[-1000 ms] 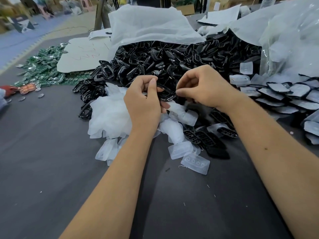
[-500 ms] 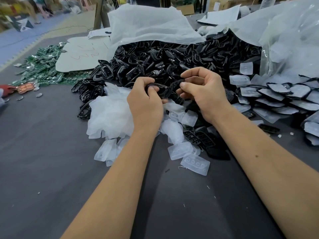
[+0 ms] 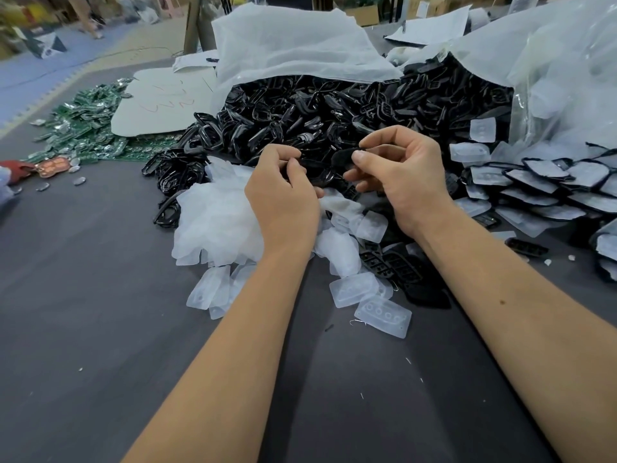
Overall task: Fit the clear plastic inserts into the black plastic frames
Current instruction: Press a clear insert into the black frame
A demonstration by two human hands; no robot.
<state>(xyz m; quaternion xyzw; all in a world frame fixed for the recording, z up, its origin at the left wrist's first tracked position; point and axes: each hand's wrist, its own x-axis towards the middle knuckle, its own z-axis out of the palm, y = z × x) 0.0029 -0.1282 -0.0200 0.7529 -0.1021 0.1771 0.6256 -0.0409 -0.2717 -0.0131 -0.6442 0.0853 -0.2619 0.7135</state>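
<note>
My left hand [image 3: 282, 198] and my right hand [image 3: 405, 175] meet just in front of a big heap of black plastic frames [image 3: 334, 111]. Between them they hold one black frame [image 3: 325, 168], the left pinching its left end and the right thumb and fingers on its right end. Whether a clear insert sits inside it I cannot tell. Loose clear plastic inserts [image 3: 382, 315] lie on the dark table [image 3: 83, 329] under my wrists, beside a soft white pile of them [image 3: 217, 218].
Frames with clear inserts fitted [image 3: 547, 188] are stacked in rows at the right. Several black button pieces [image 3: 397, 265] lie below my right wrist. Clear plastic bags [image 3: 551, 78] cover the heap's back and right. Green circuit boards [image 3: 83, 128] are spread at the far left.
Both hands have lifted the black frame slightly off the heap. The right hand has opened its grip a little and turned the frame's right end upward.
</note>
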